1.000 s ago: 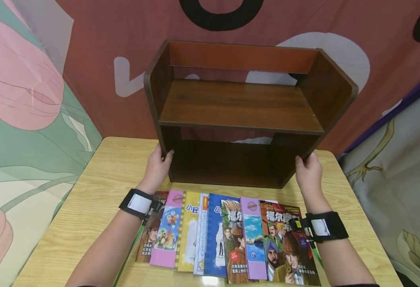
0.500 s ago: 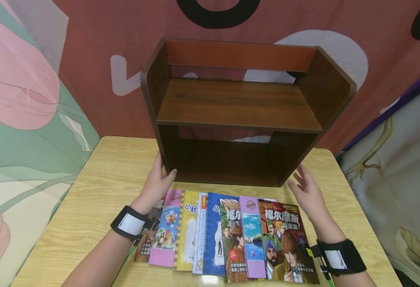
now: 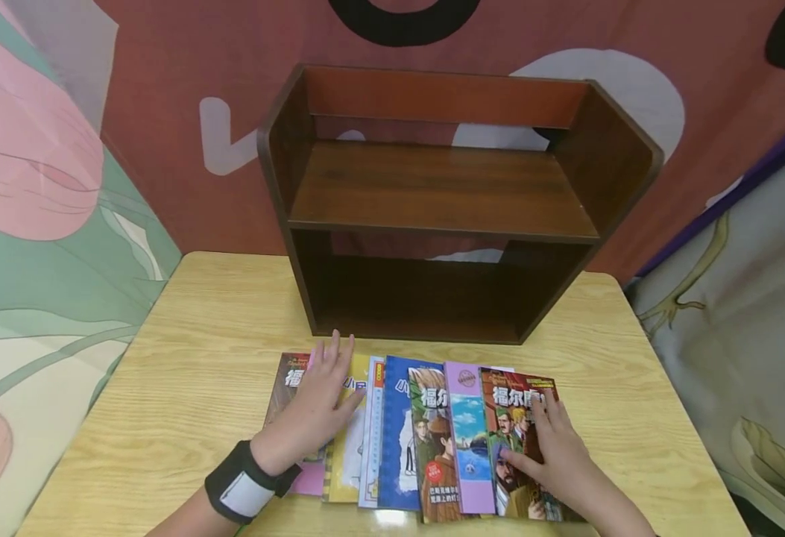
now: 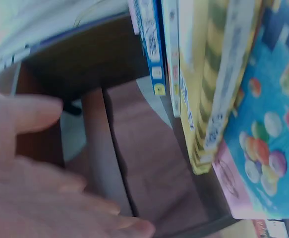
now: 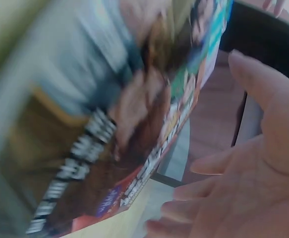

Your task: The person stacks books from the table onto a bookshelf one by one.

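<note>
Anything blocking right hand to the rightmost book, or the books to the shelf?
Nothing visible between right hand and rightmost book. Between books and shelf: only a strip of tabletop, its left part crossed by the left hand.

Shelf (image 3: 442, 186) dk brn, bk (image 3: 349, 466) yel w/ stripes.

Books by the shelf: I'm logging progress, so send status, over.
Left hand, right hand: open over books, gripping nothing. Books overlap on table, in front of shelf. Hands partly hide books at both ends.

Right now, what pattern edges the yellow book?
Dark stripes edge the yellow book, clearest in left wrist view.
</note>
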{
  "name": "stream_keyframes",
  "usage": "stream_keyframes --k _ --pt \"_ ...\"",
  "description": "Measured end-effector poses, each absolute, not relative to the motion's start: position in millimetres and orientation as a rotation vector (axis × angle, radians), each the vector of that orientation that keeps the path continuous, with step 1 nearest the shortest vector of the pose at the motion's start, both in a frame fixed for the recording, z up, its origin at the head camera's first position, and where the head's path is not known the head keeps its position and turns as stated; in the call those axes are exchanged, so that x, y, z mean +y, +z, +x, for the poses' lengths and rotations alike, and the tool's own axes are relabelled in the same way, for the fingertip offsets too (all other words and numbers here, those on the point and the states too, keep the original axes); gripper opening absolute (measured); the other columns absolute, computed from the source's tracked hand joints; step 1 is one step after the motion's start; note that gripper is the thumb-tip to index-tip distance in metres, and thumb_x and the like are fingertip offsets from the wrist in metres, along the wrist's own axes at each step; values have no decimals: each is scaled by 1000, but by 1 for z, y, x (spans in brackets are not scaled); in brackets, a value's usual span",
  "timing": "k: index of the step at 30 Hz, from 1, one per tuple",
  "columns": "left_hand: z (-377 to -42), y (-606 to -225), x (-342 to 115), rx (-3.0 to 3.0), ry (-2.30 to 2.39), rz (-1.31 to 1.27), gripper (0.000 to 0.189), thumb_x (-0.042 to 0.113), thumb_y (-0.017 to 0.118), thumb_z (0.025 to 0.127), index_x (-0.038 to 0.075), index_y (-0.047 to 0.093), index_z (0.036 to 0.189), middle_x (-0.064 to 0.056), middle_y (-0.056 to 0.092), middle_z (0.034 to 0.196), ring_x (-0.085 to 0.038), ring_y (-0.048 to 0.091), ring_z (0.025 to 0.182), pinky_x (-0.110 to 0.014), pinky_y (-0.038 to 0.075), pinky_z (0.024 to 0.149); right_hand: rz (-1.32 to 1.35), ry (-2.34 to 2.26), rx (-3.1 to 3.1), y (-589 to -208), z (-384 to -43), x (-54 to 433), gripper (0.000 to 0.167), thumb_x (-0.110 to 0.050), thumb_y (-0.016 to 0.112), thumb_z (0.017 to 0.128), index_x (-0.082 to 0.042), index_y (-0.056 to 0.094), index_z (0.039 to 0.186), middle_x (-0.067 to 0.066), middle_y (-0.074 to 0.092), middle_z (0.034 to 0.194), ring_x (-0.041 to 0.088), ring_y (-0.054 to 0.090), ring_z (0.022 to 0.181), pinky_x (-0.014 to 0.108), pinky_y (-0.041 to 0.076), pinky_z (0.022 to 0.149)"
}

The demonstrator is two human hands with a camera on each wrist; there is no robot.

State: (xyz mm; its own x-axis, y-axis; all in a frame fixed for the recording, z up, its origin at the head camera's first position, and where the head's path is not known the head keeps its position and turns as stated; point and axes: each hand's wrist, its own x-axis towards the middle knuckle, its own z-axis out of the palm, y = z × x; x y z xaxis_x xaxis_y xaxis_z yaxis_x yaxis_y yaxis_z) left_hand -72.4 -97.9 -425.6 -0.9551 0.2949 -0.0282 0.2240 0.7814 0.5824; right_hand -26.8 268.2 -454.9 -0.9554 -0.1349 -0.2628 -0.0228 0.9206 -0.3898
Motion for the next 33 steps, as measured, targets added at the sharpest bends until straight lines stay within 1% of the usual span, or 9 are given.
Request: stream_keyframes --k 4,10,12,15,22,27,29,31,33 --pt "-61 -433 -87 2860 706 504 75 40 52 95 16 11 153 -10 -6 158 -37 -8 144 -59 13 114 -73 -466 2749 -460 -13 263 117 -71 60 73 11 19 145 40 2 148 63 7 131 81 24 87" --pt "-55 -438 -79 2785 651 545 75 49 47 95 19 10 153 -5 -10 159 -33 -17 143 -62 7 114 6 -391 2674 -466 -7 251 128 -79 58 66 11 15 146 41 -1 148 63 2 131 80 20 91" --pt "-55 -439 -77 2781 648 555 76 51 46 95 20 9 153 -4 -11 158 -33 -18 143 -61 6 114 18 -379 2663 -468 -7 246 131 -80 58 64 12 13 146 41 -1 148 63 0 131 79 20 92" --pt "-55 -441 -74 2797 643 587 76 51 46 95 20 8 153 -6 -9 158 -35 -15 143 -61 7 114 7 -389 2662 -468 -7 242 134 -80 60 63 14 12 145 41 -3 148 63 -2 132 78 21 93" --pt "-55 -442 -74 2803 605 618 77 53 44 95 21 5 153 -5 -11 158 -38 -8 144 -60 7 115 -56 -481 2622 -462 -12 239 126 -69 69 67 12 14 146 40 -3 149 62 -2 133 77 27 91" --pt "-56 -439 -72 2778 599 641 78 54 42 95 23 1 153 -5 -11 158 -39 -5 144 -60 6 115 -44 -453 2612 -458 -16 234 129 -64 77 61 12 17 145 39 0 149 61 0 133 74 30 92" --pt "-57 -438 -69 2753 601 661 77 54 42 95 25 -2 153 -4 -11 158 -38 -8 144 -60 6 114 -37 -436 2618 -457 -18 231 128 -60 79 59 13 19 145 39 3 149 60 2 134 74 30 94" --pt "-58 -437 -64 2727 603 682 77 54 41 95 26 -2 153 -4 -11 158 -35 -10 144 -61 6 114 -43 -432 2629 -456 -20 230 121 -52 79 61 13 20 144 38 6 150 59 5 134 73 28 96" --pt "-59 -435 -59 2702 600 704 77 54 41 95 25 -1 153 -3 -12 159 -33 -13 144 -61 7 114 -45 -455 2639 -454 -20 228 109 -42 77 66 12 22 144 36 10 151 57 8 136 71 26 100"
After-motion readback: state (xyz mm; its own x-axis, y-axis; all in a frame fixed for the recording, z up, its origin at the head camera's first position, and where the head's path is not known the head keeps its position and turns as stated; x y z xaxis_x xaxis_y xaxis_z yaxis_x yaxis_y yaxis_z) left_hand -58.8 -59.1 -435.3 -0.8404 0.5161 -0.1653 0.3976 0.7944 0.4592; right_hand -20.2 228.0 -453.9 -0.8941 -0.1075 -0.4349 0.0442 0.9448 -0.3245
